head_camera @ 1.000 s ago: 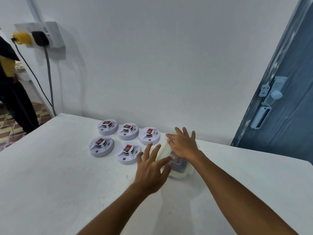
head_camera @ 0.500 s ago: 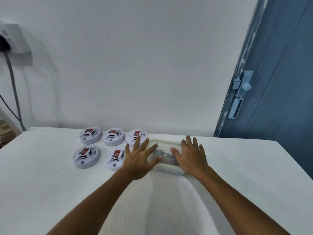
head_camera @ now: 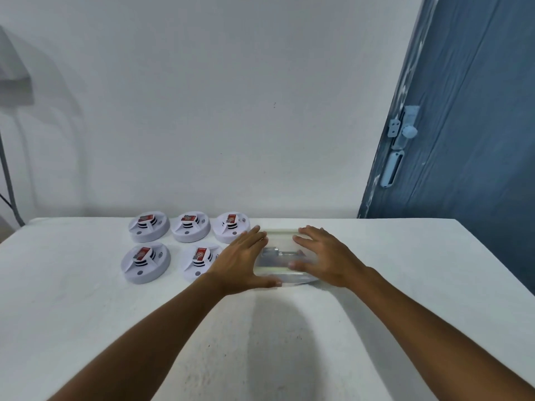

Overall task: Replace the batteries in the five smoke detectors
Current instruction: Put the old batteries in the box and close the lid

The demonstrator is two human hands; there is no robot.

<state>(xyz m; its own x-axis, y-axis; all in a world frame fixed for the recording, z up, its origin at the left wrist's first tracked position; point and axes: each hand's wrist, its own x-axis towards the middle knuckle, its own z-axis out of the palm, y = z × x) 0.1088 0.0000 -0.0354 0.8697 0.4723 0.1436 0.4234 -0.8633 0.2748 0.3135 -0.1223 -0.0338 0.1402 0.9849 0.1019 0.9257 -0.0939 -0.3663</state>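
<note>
White tabletop against pale wall, blue door at right. Sitting at back left: five smoke detectors, three behind two, red labels up. Now bracketing the clear lidded container: left hand and right hand, shifted from on top to its ends, fingers relaxed, pressing not curling. Probably readying to open it. Container lying flat, long axis left-right.

A white table stands against a plain white wall, and at the far right there is a blue door with a pale latch, while at the left edge a grey cable hangs down the wall.
</note>
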